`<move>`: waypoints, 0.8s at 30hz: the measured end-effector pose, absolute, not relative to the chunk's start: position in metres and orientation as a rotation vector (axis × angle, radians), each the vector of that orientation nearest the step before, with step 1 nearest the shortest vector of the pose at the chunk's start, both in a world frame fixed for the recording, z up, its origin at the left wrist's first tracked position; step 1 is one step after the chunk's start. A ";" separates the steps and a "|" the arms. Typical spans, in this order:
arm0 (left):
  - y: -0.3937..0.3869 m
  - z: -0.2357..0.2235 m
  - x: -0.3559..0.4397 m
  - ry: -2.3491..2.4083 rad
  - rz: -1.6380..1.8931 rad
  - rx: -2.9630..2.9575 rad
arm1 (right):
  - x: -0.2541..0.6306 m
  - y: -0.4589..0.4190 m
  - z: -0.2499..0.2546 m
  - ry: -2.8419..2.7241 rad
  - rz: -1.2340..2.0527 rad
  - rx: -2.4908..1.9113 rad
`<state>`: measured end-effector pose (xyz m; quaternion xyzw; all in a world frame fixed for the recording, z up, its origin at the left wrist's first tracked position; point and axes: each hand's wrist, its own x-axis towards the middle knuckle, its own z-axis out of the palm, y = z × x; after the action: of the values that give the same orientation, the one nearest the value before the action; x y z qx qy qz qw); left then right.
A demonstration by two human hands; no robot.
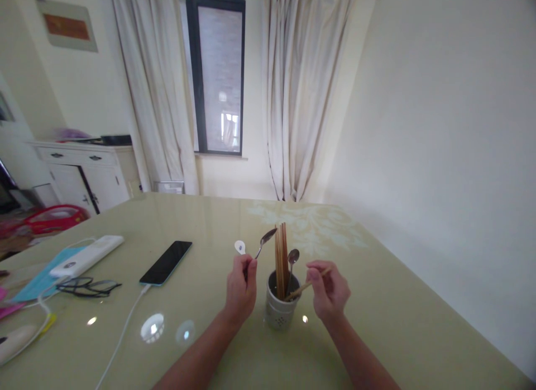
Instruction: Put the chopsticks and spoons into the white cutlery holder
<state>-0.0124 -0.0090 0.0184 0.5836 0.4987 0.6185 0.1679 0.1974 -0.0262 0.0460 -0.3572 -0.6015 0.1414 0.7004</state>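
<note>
A grey utensil holder [280, 314] stands upright on the table between my hands. Several wooden chopsticks [280, 261] and a metal spoon [292, 258] poke up out of it. My left hand [242, 286], left of the holder, is closed on another metal spoon [264, 240], its bowl up beside the chopstick tips. A white rounded piece with a blue mark [239, 246] shows just above that hand; whether it is gripped too I cannot tell. Right of the holder, my right hand [329, 289] pinches a single chopstick [307, 284], which slants with its lower end at the holder's mouth.
A black-screened phone [166, 262] on a white cable lies to the left. Beyond it are folded glasses [87, 286], a white power strip [87, 256] and a blue mask [46, 275]. The glossy table [201, 222] runs along a wall on the right.
</note>
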 end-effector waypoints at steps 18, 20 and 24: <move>-0.003 0.011 -0.016 1.397 1.900 1.712 | 0.166 -0.013 0.107 -1.627 0.573 -0.998; -0.005 0.009 -0.016 1.338 1.890 1.811 | 0.169 -0.016 0.105 -1.600 0.601 -0.953; -0.010 0.008 -0.015 1.134 1.869 2.066 | 0.168 -0.021 0.102 -1.645 0.695 -0.824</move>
<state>-0.0155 -0.0105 0.0084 0.6854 0.3760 0.6200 0.0666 0.1685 -0.0214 0.1015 -0.3488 -0.6962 0.2943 0.5542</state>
